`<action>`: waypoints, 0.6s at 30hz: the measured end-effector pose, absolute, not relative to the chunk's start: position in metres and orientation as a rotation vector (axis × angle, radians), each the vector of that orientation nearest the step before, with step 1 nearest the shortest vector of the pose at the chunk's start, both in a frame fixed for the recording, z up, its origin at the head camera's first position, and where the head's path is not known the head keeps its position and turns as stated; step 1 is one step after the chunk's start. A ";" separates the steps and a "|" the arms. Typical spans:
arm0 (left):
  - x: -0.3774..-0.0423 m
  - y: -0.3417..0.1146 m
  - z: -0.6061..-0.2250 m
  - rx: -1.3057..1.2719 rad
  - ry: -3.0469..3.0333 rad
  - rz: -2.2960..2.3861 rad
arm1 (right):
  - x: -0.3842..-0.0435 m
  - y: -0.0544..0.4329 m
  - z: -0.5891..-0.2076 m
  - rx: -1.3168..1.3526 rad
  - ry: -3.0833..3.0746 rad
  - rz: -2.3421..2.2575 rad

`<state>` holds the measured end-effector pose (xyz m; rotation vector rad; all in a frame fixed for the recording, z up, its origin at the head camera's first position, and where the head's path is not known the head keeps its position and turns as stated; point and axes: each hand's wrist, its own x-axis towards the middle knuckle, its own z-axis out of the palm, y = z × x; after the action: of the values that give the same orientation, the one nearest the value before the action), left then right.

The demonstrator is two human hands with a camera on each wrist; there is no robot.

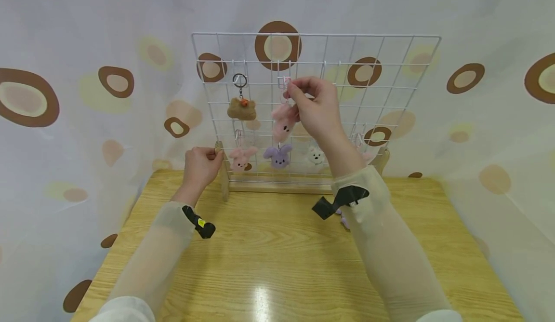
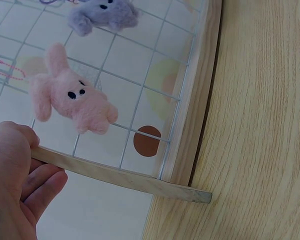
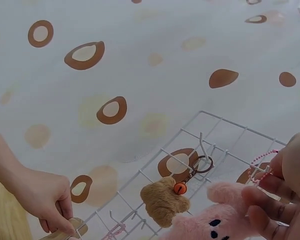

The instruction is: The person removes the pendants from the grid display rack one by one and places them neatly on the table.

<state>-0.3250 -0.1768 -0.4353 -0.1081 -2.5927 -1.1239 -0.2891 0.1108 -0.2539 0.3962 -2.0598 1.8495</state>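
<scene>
Spotted cloth (image 1: pixel 134 28) hung behind a wood-grained desk (image 1: pixel 247 249), and near the desk's back edge a white wire grid (image 1: pixel 316 34) stood in a wooden stand (image 1: pixel 277 185), set on end so that charms could dangle. A person's left hand (image 1: pixel 203 167) gripped the stand's left upright (image 1: pixel 224 182), presumably to steady it. Below the grid's top edge, left of its middle, the right hand (image 1: pixel 318 107) held a pink plush (image 1: pixel 284 122). Toward the upper left corner hung a brown plush (image 1: pixel 243 111); a pink rabbit (image 1: pixel 240 159), a purple plush (image 1: pixel 278 156) and a white plush (image 1: pixel 315 155) sat spaced above the bottom edge, perhaps so none covered another. Slimmest was the held plush's bead chain (image 3: pixel 257 158), pinched high, likely for control near the hooks; whether its loop sat on one, I could not tell
</scene>
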 end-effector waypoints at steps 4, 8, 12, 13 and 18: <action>-0.325 -0.176 -0.435 -0.102 -2.590 -1.121 | -0.283 0.113 -0.257 0.406 -2.067 1.873; -0.325 -0.176 -0.435 -0.097 -2.589 -1.112 | -0.278 0.116 -0.262 0.418 -2.099 1.877; -0.324 -0.176 -0.434 -0.100 -2.588 -1.108 | -0.274 0.119 -0.267 0.434 -2.121 1.878; -0.324 -0.176 -0.434 -0.099 -2.587 -1.107 | -0.274 0.120 -0.269 0.439 -2.121 1.877; -0.325 -0.176 -0.434 -0.099 -2.590 -1.102 | -0.270 0.126 -0.278 0.437 -2.114 1.870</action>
<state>-0.3247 -0.1758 -0.4345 -0.0994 -2.5899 -1.1021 -0.2701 0.1261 -0.2778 0.4366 -2.1145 1.8702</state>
